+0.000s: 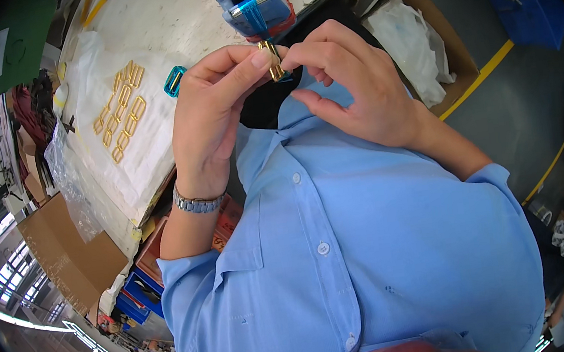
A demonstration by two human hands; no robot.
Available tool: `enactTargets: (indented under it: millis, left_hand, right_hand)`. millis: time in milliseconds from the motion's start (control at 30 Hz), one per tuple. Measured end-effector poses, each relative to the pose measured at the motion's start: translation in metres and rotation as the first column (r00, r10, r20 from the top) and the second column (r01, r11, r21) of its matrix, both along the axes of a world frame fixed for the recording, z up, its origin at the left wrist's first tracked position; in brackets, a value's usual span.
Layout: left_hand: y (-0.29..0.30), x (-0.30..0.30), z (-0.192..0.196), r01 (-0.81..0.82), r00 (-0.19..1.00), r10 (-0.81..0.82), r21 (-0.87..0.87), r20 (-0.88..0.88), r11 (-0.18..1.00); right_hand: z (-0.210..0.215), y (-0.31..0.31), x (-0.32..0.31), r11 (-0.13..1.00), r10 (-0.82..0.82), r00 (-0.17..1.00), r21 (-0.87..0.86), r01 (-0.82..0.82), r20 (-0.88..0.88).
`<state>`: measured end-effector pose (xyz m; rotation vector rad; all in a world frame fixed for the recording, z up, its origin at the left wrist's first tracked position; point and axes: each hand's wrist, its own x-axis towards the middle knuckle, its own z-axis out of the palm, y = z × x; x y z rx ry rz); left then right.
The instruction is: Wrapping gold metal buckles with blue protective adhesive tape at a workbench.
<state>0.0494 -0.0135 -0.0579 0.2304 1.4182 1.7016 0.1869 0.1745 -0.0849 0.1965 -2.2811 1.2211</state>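
Observation:
A shiny gold metal buckle (273, 63) is pinched between the thumb and fingers of my left hand (212, 104). Blue film shows at the buckle's lower edge, and a strip of blue tape (253, 21) hangs off the blue tape dispenser (277, 11) just above it. My right hand (359, 87) is beside the buckle, its index fingertip close to or touching the edge; thumb and fingers are apart. Left of my left hand, a buckle wrapped in blue film (175, 81) lies on the table.
Several gold buckles (124, 103) lie in rows on white sheeting (86, 76) over the worktable. A green box (20, 42) stands at the far left, a brown cardboard piece (68, 249) at the near left. To the right, a carton (460, 58) holds white plastic bags.

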Motion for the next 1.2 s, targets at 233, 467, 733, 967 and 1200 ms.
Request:
enactTargets:
  millis: [233,467,733,967,1200]
  left_hand:
    - [0.0,-0.001,-0.004,-0.008,1.0,0.008,0.002,0.001,1.0]
    - [0.003,0.001,0.0,-0.005,1.0,0.005,0.03,0.02,1.0]
    - [0.005,0.005,0.002,-0.021,1.0,0.021,0.031,0.014,0.999]
    - [0.003,0.012,0.005,-0.059,0.997,0.059,0.011,-0.051,0.998]
    - [0.001,0.011,0.004,-0.057,0.998,0.057,0.011,-0.032,0.998]
  right_hand:
    - [-0.003,0.001,-0.01,0.999,-0.008,1.0,-0.044,0.008,-0.012]
    - [-0.008,0.001,-0.01,1.0,-0.009,0.993,0.01,0.01,-0.116]
    - [-0.012,0.003,-0.012,0.996,0.045,0.963,0.089,-0.022,-0.264]
    - [-0.004,0.001,-0.013,0.999,0.042,0.981,-0.015,-0.046,-0.188]
    - [-0.002,-0.005,-0.015,0.998,0.004,0.991,-0.057,-0.012,-0.133]
